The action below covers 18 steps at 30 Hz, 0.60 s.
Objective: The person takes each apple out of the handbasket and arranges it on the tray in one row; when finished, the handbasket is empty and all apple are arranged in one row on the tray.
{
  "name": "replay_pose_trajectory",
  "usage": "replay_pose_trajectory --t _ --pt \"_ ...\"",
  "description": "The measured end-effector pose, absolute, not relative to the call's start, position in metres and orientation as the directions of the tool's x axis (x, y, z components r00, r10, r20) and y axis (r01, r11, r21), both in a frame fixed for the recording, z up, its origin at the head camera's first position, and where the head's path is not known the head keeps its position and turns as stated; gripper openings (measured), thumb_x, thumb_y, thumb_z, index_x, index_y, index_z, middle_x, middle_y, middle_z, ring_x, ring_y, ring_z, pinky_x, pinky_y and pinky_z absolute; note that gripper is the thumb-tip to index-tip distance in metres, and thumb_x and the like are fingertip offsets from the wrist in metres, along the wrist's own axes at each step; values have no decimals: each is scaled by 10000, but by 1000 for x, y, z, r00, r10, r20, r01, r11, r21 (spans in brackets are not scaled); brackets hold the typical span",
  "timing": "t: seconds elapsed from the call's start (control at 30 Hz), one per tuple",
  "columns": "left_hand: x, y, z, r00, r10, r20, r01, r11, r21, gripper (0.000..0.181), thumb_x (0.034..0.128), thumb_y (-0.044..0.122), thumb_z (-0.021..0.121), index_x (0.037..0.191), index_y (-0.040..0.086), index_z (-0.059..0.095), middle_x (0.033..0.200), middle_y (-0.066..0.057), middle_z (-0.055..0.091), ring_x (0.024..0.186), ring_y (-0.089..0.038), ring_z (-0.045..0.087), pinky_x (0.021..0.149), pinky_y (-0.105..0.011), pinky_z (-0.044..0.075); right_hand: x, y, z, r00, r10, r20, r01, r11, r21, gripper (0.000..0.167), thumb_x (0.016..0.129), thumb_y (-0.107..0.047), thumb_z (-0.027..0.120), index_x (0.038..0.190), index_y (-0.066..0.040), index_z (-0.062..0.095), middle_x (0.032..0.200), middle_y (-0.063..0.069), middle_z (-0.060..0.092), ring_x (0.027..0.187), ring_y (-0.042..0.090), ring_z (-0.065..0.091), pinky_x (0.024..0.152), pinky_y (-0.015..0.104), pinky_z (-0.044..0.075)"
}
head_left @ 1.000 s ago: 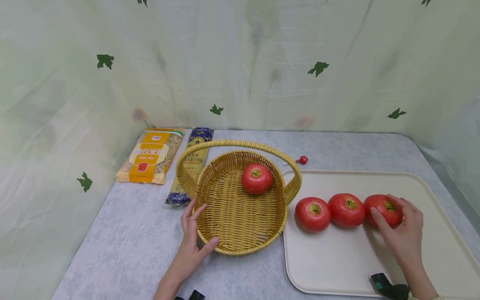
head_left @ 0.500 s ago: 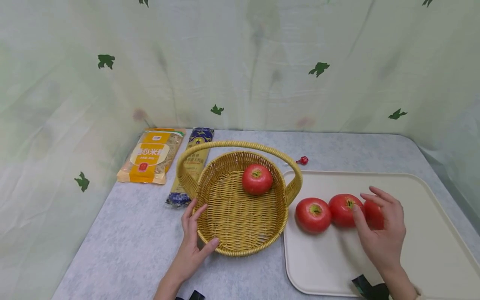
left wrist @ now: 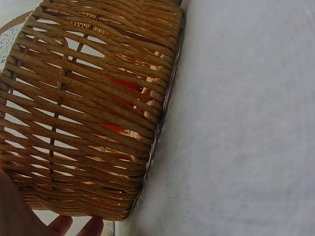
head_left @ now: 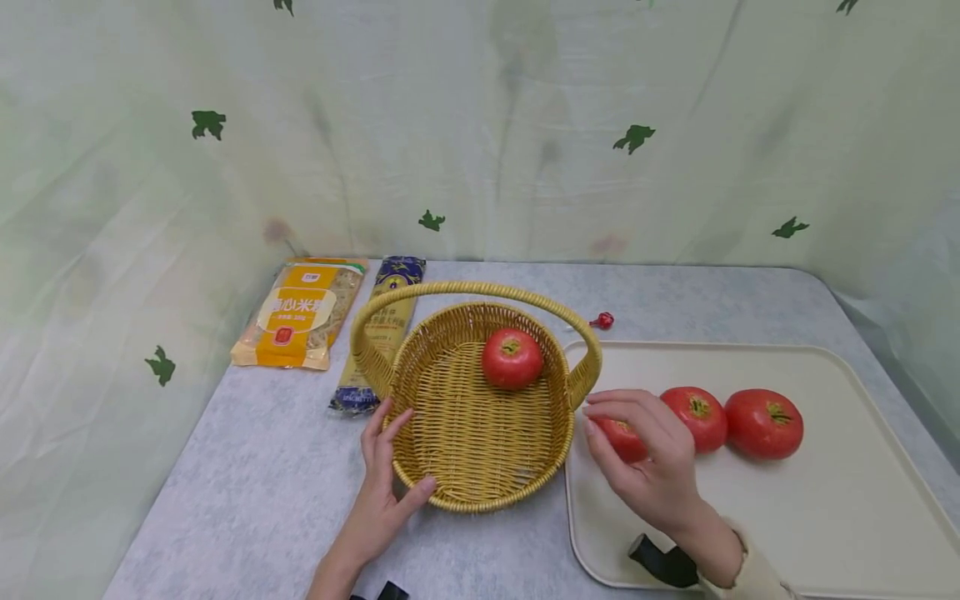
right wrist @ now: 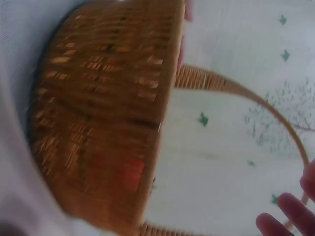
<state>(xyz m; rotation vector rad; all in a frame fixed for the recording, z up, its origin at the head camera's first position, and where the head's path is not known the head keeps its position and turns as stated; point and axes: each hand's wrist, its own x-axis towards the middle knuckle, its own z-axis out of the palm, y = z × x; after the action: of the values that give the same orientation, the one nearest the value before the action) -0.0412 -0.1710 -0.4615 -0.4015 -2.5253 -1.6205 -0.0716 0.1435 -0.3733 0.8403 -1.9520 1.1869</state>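
My left hand (head_left: 386, 500) rests against the left front of a round wicker basket (head_left: 483, 500), fingers spread along its side and thumb over the rim. One red tomato (head_left: 512, 358) sits inside the basket near its back right. Over the leftmost tomato (head_left: 624, 442) on the cream tray (head_left: 750, 533) hovers my right hand (head_left: 652, 458), fingers loosely bent, partly hiding it. Nothing shows in its grasp; in the right wrist view its fingertips (right wrist: 295, 209) appear apart beyond the basket (right wrist: 108, 113). Two more tomatoes, a middle one (head_left: 693, 419) and a right one (head_left: 765, 423), lie beside it.
A yellow bag of noodles (head_left: 300, 312) and a spaghetti pack (head_left: 378, 333) lie behind and left of the basket. Between basket and tray's back edge lies a red-wrapped lollipop (head_left: 602, 320). The basket's arched handle (head_left: 480, 288) stands upright.
My right hand has left the rightmost tomato and moved left across the row to the leftmost one. The left hand and basket have stayed put.
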Motion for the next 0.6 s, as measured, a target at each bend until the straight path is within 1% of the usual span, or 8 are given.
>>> replay_pose_trajectory --t 0.07,0.17,0.2,0.3,0.43,0.5,0.57,0.6 --pt "-41 -171 -461 -959 159 236 281 394 875 768 859 124 651 1494 166 221 1539 54 -90 1387 -283 -57 922 -755 132 -75 130 -371 -516 -211 830 -839 321 -439 185 885 -197 659 925 -19 693 934 92 676 864 213 618 843 226 461" --pt "-42 -172 -461 -958 160 239 285 398 872 774 858 125 653 1495 211 221 1540 50 -90 1388 -286 -55 923 -756 133 -80 113 -366 -507 -270 819 -855 284 -435 179 896 -208 640 945 -42 686 956 62 675 869 199 621 835 240 467" --pt "-42 -172 -462 -958 160 240 285 399 871 775 858 126 653 1494 227 221 1541 50 -90 1388 -286 -54 923 -756 133 -82 108 -365 -513 -289 808 -853 282 -440 174 893 -207 642 961 -52 684 967 52 672 879 191 620 832 248 471" --pt "-42 -172 -462 -957 159 241 286 401 870 777 859 129 653 1491 264 220 1541 48 -87 1388 -289 -52 923 -757 134 -89 94 -361 -557 -349 754 -827 317 -464 170 880 -218 655 993 -93 677 1006 -2 655 928 150 606 830 268 474" --pt "-42 -171 -463 -959 154 237 280 397 874 765 861 133 652 1490 245 230 1540 50 -82 1387 -291 -48 925 -754 136 -99 82 -356 -619 -429 658 -783 400 -476 191 853 -235 690 1022 -147 671 1058 -46 625 987 116 576 827 299 472" --pt "-42 -171 -463 -959 155 238 282 396 874 763 861 129 650 1490 229 230 1540 48 -82 1386 -295 -48 925 -755 133 -105 78 -355 -653 -453 608 -756 448 -478 219 848 -255 698 1041 -154 669 1081 -40 614 1010 122 561 835 321 466" --pt "-42 -171 -462 -958 154 240 282 393 875 763 860 128 651 1491 209 231 1540 49 -81 1387 -294 -49 926 -755 129 -112 74 -354 -698 -458 550 -715 493 -496 253 852 -275 695 1071 -150 669 1121 -20 601 1051 139 539 872 353 445" --pt "-41 -171 -462 -958 156 241 284 393 875 764 860 125 650 1492 198 228 1540 48 -84 1386 -295 -52 925 -757 126 -115 72 -354 -724 -451 522 -688 517 -509 270 853 -284 693 1085 -148 669 1144 -8 594 1064 148 530 863 355 451"
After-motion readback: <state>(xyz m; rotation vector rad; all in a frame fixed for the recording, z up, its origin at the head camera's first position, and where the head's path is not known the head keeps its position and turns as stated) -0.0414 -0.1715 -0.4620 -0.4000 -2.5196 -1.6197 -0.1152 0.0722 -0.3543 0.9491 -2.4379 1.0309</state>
